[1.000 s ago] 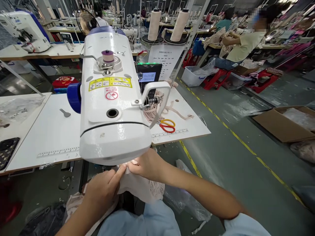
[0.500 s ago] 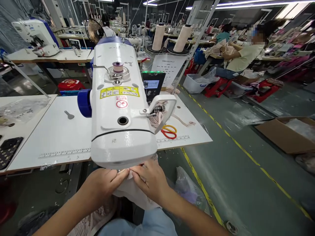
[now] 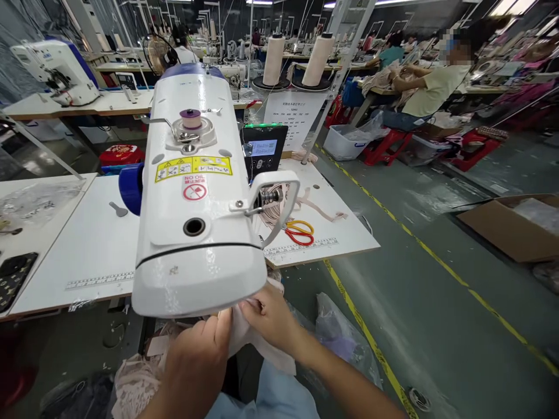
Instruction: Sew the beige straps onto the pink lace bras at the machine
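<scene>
A white sewing machine (image 3: 192, 221) fills the centre, its head hiding the needle area from me. Just below it, a pale pink-white piece of fabric (image 3: 273, 349) hangs from between my two hands. My left hand (image 3: 201, 349) is closed on the cloth at its left, thumb and fingers pinched near the machine's underside. My right hand (image 3: 268, 317) grips the same cloth on the right, with some fingertips hidden under the machine head. A bobbin of pinkish thread (image 3: 191, 119) sits on top of the machine.
Scissors with red and yellow handles (image 3: 300, 233) lie on the white table (image 3: 336, 238) beside a bundle of pinkish strips (image 3: 273, 215). Lace fabric (image 3: 135, 390) hangs low left. A plastic bag (image 3: 345, 343) rests on the floor. A phone (image 3: 15, 276) lies far left; a co-worker (image 3: 437, 87) sits at right.
My left hand has turned more upright and moved down and right; my right hand stays close to the machine. The view has shifted, so the machine appears larger and further left.
</scene>
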### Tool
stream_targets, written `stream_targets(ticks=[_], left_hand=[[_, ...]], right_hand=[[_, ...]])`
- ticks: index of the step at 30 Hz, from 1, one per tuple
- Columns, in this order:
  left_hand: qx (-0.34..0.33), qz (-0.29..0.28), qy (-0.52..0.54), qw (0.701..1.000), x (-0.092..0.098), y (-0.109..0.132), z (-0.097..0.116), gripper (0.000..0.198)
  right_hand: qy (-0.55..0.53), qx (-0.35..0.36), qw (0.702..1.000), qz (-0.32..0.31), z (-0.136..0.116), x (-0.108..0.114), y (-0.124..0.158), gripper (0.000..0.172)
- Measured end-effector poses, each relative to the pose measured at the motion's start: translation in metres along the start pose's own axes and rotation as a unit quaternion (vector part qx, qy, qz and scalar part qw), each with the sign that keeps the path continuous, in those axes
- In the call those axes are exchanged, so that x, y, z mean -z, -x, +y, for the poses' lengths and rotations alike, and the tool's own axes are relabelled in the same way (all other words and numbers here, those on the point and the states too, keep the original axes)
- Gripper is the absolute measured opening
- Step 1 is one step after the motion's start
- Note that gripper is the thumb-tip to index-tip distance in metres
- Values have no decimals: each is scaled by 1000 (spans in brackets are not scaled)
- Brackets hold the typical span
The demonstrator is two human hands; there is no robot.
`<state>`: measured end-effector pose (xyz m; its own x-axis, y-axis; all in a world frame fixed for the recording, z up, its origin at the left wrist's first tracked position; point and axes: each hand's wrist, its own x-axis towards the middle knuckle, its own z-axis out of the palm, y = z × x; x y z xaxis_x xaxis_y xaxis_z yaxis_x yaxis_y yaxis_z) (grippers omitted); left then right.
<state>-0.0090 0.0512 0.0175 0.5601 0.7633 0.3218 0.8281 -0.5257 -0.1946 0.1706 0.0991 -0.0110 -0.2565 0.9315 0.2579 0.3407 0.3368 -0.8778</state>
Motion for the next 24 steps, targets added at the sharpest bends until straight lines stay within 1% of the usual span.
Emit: stream_targets(ticks=[4,7,10,14,16,20,24], left_hand=[[17,1,-17,1000,2,-6,2,39],[28,1,-23,999,3,-10,2,38],[35,0,-19,999,2,-11,2,37],[40,-11,-16,999,1,-11,2,39],[38,-12,-17,999,1,-10,2,39],[37,0,-23,999,0,-8,1,38],[26,-4,-29,999,-1,-7,-1,35]], right_hand=[[-33,-29,998,-35,-4,7,-19,34],[-61,-47,995,-57,-6,10,-28,34],[-64,-33,995,-65,-6,12,-35,33],[-66,11,995,-77,-2,14,-41,26],[-72,26,994,-79,-1,14,-43,25],[-74,27,993,-89,-2,16,-44,27],[-71,25,992,-102,-4,18,-45,30]])
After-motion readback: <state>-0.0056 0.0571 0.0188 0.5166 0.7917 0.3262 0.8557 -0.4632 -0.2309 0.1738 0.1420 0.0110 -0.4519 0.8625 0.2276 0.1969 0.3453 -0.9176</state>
